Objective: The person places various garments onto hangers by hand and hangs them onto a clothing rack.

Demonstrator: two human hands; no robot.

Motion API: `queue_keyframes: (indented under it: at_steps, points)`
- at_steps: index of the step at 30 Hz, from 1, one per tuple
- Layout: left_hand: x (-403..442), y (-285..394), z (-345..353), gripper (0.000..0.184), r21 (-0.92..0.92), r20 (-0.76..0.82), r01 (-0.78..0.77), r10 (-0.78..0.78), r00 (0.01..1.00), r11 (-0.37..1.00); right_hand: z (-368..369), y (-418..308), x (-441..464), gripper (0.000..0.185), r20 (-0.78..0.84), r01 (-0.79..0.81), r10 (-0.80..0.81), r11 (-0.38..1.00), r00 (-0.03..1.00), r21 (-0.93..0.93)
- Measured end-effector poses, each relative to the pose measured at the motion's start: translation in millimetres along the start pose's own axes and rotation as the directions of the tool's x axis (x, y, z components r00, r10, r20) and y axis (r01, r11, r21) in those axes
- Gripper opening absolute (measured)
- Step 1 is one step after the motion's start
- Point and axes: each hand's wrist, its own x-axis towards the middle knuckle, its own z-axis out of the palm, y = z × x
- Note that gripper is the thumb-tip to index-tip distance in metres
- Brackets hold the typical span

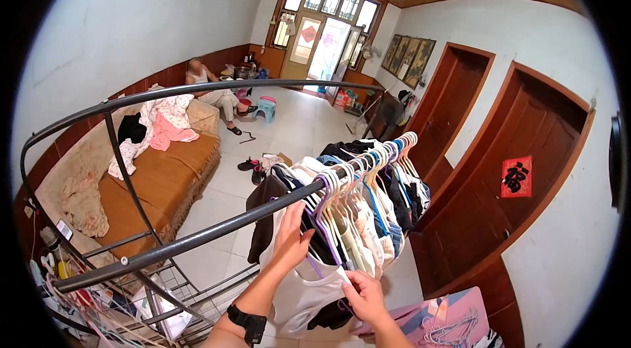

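Observation:
A dark metal rail (217,231) runs across in front of me, with several clothes on plastic hangers (376,159) crowded along it. Nearest to me hangs a white sleeveless top (297,297) on a purple hanger (320,211). My left hand (289,237) lies against the hanging clothes just below the rail, fingers stretched upward and thumb apart. Between the thumb and fingers of my right hand (365,297) is the edge of the white top, on its right side. Dark garments (261,198) hang just behind it. A black band (246,324) circles my left wrist.
A brown-covered sofa (167,180) with loose clothes stands at left, wire racks (197,299) below the rail. At lower right, a pink surface (460,312) holds loose hangers (453,331). Another person (213,93) sits beyond, near a blue stool (265,108). Shoes (253,167) lie on the floor.

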Motion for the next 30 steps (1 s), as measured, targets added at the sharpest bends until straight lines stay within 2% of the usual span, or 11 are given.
queue_keyframes:
  at_steps: [1, 8, 10, 12, 14, 18, 21, 26, 27, 29, 30]
  points:
    - [0, 1, 1, 0.071, 0.007, -0.002, 0.017, -0.017, 1.0, 1.0, -1, -1, -1, 0.021, -0.032, 0.107, -0.112, 0.984, 0.993, -0.141]
    - [-14, 24, -2, 0.071, 0.062, -0.093, 0.016, -0.01, 0.996, 0.998, 6, 4, -12, 0.022, -0.057, 0.093, -0.129, 0.904, 0.99, -0.418]
    - [-25, 36, 3, 0.062, 0.028, -0.168, -0.126, 0.128, 0.977, 0.992, 7, 5, -14, 0.023, -0.054, 0.1, -0.139, 0.886, 0.989, -0.453]
    - [-32, 49, 0, 0.052, 0.157, -0.097, -0.373, 0.39, 0.916, 0.914, 8, 9, -14, 0.023, -0.064, 0.115, -0.159, 0.889, 0.985, -0.443]
    - [-35, 59, 4, 0.036, 0.131, 0.056, -0.454, 0.451, 0.891, 0.881, 8, 10, -15, 0.023, -0.08, 0.124, -0.175, 0.892, 0.981, -0.434]
    - [-40, 56, 19, 0.026, 0.145, 0.07, -0.455, 0.45, 0.89, 0.879, 4, 9, -20, 0.028, -0.088, 0.124, -0.178, 0.896, 0.98, -0.426]
    - [-40, 59, 24, 0.022, 0.159, 0.019, -0.4, 0.402, 0.915, 0.903, -9, 6, -41, 0.041, -0.108, 0.085, -0.111, 0.972, 0.988, -0.219]
    - [-40, 60, 25, 0.011, 0.21, -0.085, -0.302, 0.325, 0.942, 0.93, -29, 17, -96, 0.036, -0.157, 0.038, -0.065, 0.985, 0.985, -0.17]
    - [-43, 57, 23, 0.01, 0.208, -0.118, -0.272, 0.3, 0.947, 0.94, -31, 26, -111, 0.034, -0.111, 0.017, -0.037, 0.985, 0.993, -0.173]
    - [-49, 62, 17, 0.008, 0.178, -0.168, -0.256, 0.286, 0.943, 0.95, -35, 27, -145, 0.029, -0.056, -0.064, 0.052, 0.968, 0.997, -0.244]
    - [-52, 68, 14, 0.006, 0.13, -0.189, -0.27, 0.291, 0.938, 0.954, -34, 31, -164, 0.029, -0.117, -0.12, 0.093, 0.96, 0.989, -0.252]
